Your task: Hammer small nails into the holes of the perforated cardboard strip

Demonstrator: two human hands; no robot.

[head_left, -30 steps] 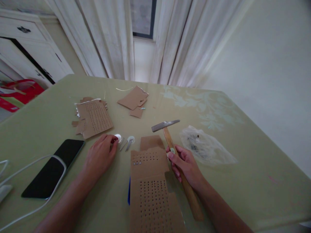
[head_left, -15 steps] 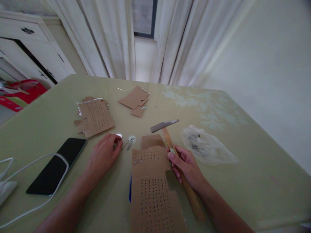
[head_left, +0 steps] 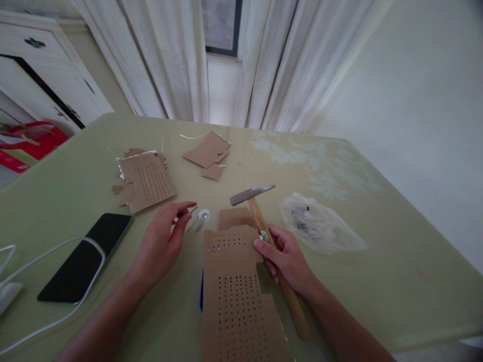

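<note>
My left hand (head_left: 164,236) pinches a thin metal nail (head_left: 193,208) between thumb and fingertips, just above the table. Beside it, several more nails (head_left: 201,221) lie partly across a small white disc (head_left: 204,214). My right hand (head_left: 289,256) wraps round the wooden handle of a hammer (head_left: 260,216), its metal head pointing away from me. A small pale green round piece (head_left: 264,235) shows at the handle by my thumb. Between my hands lies a brown cardboard piece (head_left: 236,264) with rows of punched holes. Near its far left corner, a few nail heads (head_left: 214,249) sit in holes.
A clear plastic bag (head_left: 320,226) with dark bits lies right of the hammer. Torn punched cardboard (head_left: 151,183) and smaller scraps (head_left: 207,151) are farther back. A black phone (head_left: 85,259) with a white cable (head_left: 100,246) across it lies left. Something blue (head_left: 201,291) shows under the cardboard.
My left hand has lifted from the table surface and now shows a nail in its fingertips. The hammer stays in my right hand, nearly still. The view has shifted slightly.
</note>
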